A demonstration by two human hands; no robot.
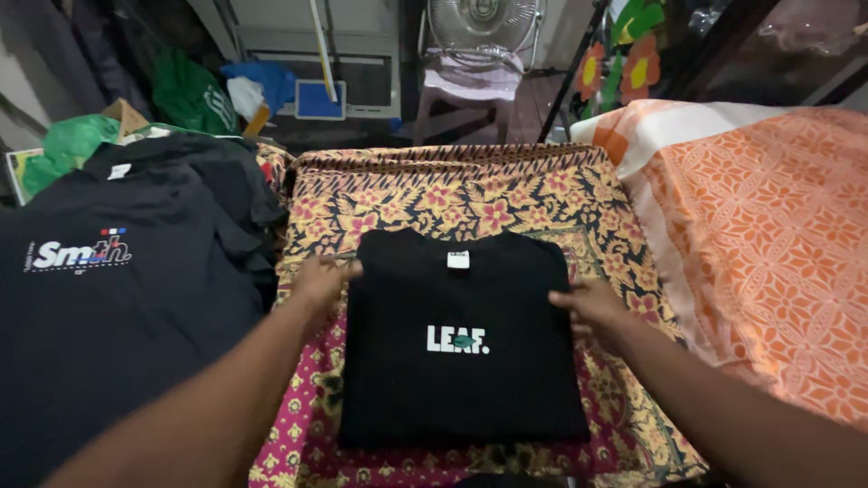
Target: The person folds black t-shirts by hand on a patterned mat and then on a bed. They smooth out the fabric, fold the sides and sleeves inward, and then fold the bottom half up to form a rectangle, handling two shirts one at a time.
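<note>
Both hands (318,282) (592,309) on folded black shirt (461,380)

Left hand (321,282), right hand (592,309): arms extended, palms down.

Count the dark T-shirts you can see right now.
2 clearly: a folded black T-shirt on the flowered cloth, between the left hand and right hand, and a dark one topping the left pile. More may lie hidden beneath.

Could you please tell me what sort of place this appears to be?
Probably a home laundry-folding corner: a folded black T-shirt on a floral batik cloth, a pile of dark shirts, and a standing fan behind.
</note>
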